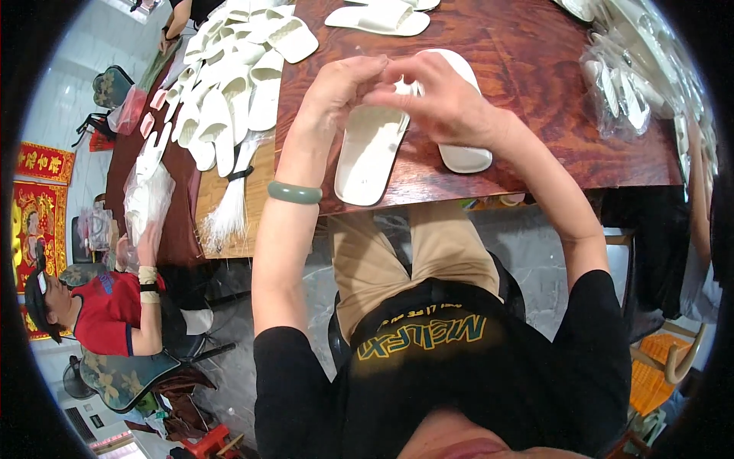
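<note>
A pair of white slippers lies on the reddish wooden table in front of me: the left slipper [368, 164] and the right slipper [466, 158]. My left hand [345, 86], with a green bangle on its wrist, is held above the left slipper, its fingers pinched together. From the other side my right hand [447, 103] reaches across the right slipper, fingers curled so that their tips meet the left hand. Whatever is between the fingertips is too small or hidden to make out. Both slippers are partly covered by my hands.
A heap of white slippers [237, 84] is at the left, beside a bundle of thin white strands [227, 206] with a black band. More slippers [378, 19] lie at the far edge. Bagged slippers [623, 96] are at the right. A person in red [115, 314] handles a clear bag [145, 195].
</note>
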`<state>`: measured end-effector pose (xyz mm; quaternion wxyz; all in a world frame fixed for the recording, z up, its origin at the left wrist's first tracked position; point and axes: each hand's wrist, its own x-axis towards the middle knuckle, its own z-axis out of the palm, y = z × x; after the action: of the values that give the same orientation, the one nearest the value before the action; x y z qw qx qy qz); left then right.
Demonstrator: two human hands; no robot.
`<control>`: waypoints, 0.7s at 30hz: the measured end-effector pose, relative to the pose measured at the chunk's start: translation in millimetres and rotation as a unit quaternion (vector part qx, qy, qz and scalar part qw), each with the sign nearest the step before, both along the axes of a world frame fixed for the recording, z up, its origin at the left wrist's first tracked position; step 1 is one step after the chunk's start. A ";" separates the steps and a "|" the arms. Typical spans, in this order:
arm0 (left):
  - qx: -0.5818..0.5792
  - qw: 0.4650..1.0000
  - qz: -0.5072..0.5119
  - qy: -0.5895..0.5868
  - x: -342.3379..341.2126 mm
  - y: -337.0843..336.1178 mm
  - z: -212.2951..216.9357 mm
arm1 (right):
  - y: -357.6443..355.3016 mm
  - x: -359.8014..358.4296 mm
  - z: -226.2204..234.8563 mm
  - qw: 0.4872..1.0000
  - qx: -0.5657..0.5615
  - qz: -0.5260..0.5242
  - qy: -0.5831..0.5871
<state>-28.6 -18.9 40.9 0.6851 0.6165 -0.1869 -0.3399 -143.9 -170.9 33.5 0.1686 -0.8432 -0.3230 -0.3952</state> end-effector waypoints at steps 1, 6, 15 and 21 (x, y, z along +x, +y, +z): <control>-0.032 0.998 -0.062 0.010 1.9 2.5 0.8 | 6.9 -1.2 -4.9 0.998 -0.051 -0.022 -0.033; -0.036 0.992 -0.113 -0.046 10.3 10.6 -1.0 | 30.6 13.8 -11.2 0.972 -0.135 -0.070 -0.179; 0.088 0.989 -0.095 -0.077 9.1 27.0 10.7 | 36.5 -22.5 -19.3 0.995 -0.031 0.002 -0.092; 0.200 0.897 0.033 -0.393 26.7 -5.3 6.5 | 28.6 -81.4 -31.4 0.923 0.312 -0.041 0.222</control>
<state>-1.9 -24.2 47.4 0.4287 0.8300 -0.3482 -0.0776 -225.3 -142.3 2.1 0.4742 -0.8267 -0.1028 -0.2848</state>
